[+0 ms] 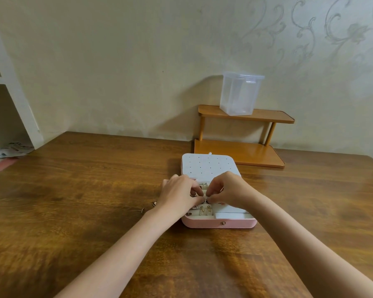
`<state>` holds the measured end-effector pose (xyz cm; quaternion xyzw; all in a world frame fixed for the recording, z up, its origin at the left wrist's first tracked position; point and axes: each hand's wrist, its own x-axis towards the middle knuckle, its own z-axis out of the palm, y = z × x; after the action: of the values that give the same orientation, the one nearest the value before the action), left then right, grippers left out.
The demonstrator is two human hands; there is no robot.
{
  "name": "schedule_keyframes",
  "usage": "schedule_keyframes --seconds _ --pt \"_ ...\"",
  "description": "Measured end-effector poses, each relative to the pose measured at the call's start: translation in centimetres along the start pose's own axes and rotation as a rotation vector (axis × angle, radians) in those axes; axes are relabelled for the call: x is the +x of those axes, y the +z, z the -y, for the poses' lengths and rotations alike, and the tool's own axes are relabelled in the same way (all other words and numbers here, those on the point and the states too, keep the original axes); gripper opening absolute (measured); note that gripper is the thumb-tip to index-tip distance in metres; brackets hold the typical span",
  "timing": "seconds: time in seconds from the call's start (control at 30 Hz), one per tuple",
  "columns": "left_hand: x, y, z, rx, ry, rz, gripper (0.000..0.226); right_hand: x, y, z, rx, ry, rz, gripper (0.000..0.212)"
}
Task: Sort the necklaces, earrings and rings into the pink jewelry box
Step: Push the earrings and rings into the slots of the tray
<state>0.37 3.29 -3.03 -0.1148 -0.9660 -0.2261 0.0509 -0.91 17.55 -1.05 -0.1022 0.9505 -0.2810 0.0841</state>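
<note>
Box: pink jewelry box (pixel 219 223) lying open on the wooden surface (pixel 84 190), just right of centre; perforated white lid panel (pixel 207 165) tipped back toward 12 o'clock.
Done so far: pair of gold earrings (pixel 205 211) already seated in a front compartment at 7 o'clock of the tray; a ring (pixel 204 186) apparently in the roll row behind the fingers — too small to be sure.
Left hand (pixel 179 193): grip curled, fingertips pinching a tiny piece over the middle of the tray; a gold ring showing at the knuckles, worn or held not clear.
Right hand (pixel 228 190): grip curled likewise, fingertips meeting the left's on the same small piece.
Still to sort: a few small pieces (pixel 154 203) on the surface at 9 o'clock of the box, just beside the left wrist — kind not readable.
Progress: judged roughly midway.
Around: wooden two-tier shelf (pixel 243 134) at 1 o'clock, clear plastic container (pixel 239 93) on its top tier.
In the way: both hands hiding the centre compartments.
</note>
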Motion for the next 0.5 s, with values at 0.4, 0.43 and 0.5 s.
schedule_keyframes --seconds 0.4,0.43,0.5 --pt "-1.1 -3.7 2.8 -0.099 -0.018 -0.117 0.014 1.0 -0.3 3.1 -0.070 -0.207 -0.205 0.014" --pt "-1.5 -4.4 3.8 -0.115 -0.042 -0.122 0.013 1.0 0.3 3.8 -0.091 -0.273 -0.184 0.016" --pt "-2.3 -5.2 5.5 -0.102 -0.097 -0.101 0.012 1.2 2.0 5.2 -0.149 -0.390 -0.112 0.017"
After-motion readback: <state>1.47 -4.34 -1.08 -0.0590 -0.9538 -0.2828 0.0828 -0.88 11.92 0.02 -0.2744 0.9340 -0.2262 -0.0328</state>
